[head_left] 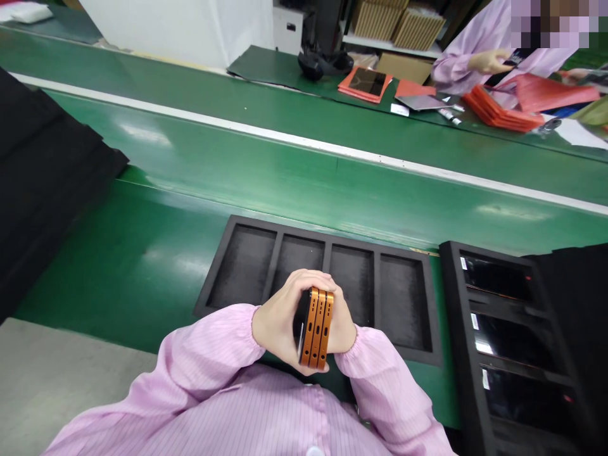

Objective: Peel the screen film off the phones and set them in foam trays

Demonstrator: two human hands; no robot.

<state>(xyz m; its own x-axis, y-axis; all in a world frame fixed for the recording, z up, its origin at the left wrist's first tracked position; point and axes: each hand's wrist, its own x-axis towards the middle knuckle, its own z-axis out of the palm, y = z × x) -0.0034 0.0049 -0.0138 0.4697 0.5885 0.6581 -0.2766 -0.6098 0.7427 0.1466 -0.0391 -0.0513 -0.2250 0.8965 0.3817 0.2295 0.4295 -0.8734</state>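
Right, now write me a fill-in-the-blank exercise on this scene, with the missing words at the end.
1. The left hand and the right hand together hold a stack of ____ orange-edged phones.
2. The black foam tray in front of the person is divided into ____ compartments.
3. The small labels on the devices in the tray at the right are ____ in colour.
4. The work surface under the trays is coloured ____.

Missing words: three; four; white; green.

At 12 o'clock, a black object point(312, 66) rests on a dark green mat point(261, 66). At 1 o'clock, brown cartons point(380, 20) stand on a shelf point(380, 44); at 2 o'clock, orange sheets point(496, 111) lie stacked.
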